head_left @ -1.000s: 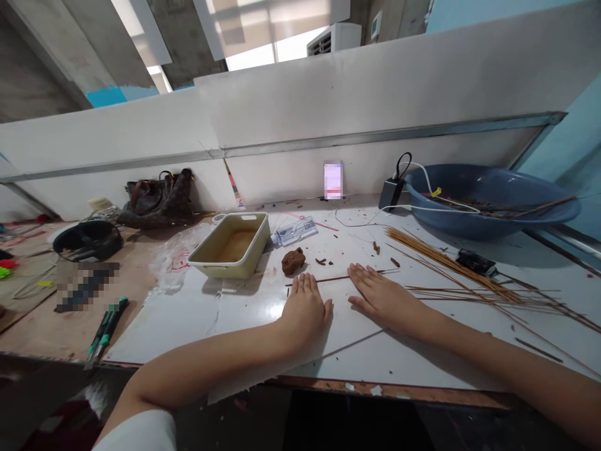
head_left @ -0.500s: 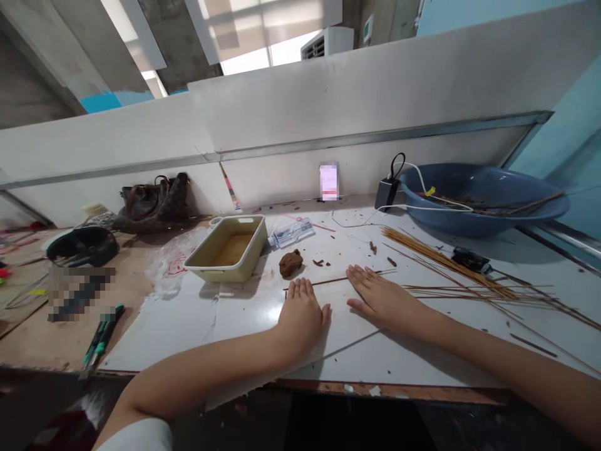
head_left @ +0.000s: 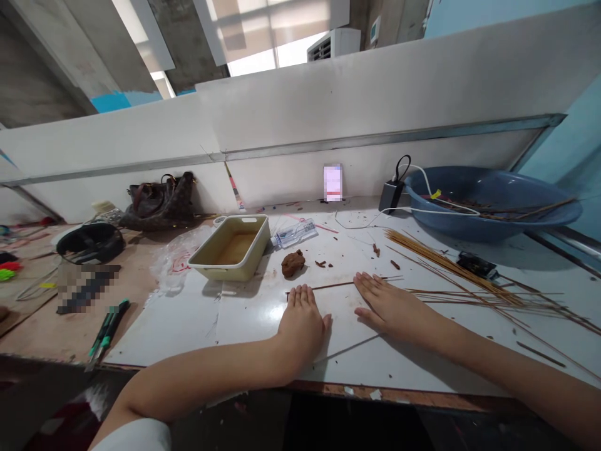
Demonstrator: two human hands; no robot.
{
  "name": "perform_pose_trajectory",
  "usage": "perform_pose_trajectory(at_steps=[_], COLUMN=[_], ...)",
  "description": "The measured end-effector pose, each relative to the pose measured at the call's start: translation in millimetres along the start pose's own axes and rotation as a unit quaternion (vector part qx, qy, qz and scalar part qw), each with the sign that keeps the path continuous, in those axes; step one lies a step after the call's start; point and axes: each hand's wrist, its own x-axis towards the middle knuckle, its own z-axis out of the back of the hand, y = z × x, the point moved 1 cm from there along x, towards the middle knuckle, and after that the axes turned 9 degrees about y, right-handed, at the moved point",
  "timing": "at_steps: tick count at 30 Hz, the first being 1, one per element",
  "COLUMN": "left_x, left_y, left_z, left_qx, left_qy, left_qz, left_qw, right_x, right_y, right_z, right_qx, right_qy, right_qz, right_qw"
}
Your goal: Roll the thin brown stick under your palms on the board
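Observation:
My left hand (head_left: 302, 322) lies flat on the white table surface, fingertips over the left part of a thin brown clay-like roll (head_left: 334, 285). Farther right, my right hand (head_left: 382, 302) is also flat, its fingers across the same roll, whose thin end pokes out beyond them. The fingers of both hands are stretched out, with thumbs apart. A lump of brown clay-like material (head_left: 293, 264) sits just beyond my left fingertips. Small brown crumbs (head_left: 321, 264) lie beside it. To the right is a bundle of thin tan sticks (head_left: 436, 263), with several loose ones in front.
A pale green tub (head_left: 225, 273) stands left of the lump, near a clear plastic packet (head_left: 295, 233). A blue basin (head_left: 493, 228) holding sticks is at back right, beside a black box (head_left: 391, 195). A lit phone (head_left: 333, 182) leans on the partition. Green-black cutters (head_left: 109, 329) lie left.
The view has shifted slightly, so things sit a little farther right. Both hands stay flat over the roll, with only a slight shift, my right hand a bit farther from the left.

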Motion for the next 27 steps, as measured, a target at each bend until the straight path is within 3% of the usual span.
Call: perform_pose_trajectory(at_steps=[8,13,17,21,23,25,27], left_x=[13,-2,6,18,17,14,11], left_y=[6,2,4,6,4,1,-1], left_z=[12.6,-0.9,-2.6,5.2,7.8,9.5,11.1], left_qx=[-0.002,0.010,0.015,0.013,0.012,0.011,0.010], left_qy=[0.010,-0.004,-0.016,-0.008,-0.008,-0.014,-0.014], left_qz=[0.036,0.003,0.032,0.041,0.050,0.062,0.064], left_qw=[0.999,1.000,0.999,0.999,0.999,0.998,0.998], right_x=[10,-5,1,22,29,34,36], right_y=[-10,-7,-6,-18,-29,-38,-39], right_z=[15,1,3,51,86,113,122], right_qx=[0.019,0.004,0.007,0.057,0.092,0.108,0.107], right_qy=[0.021,0.022,0.016,-0.044,-0.119,-0.150,-0.146], right_qz=[-0.015,-0.006,-0.009,0.012,-0.048,-0.095,-0.103], right_qw=[0.999,1.000,1.000,0.997,0.987,0.978,0.978])
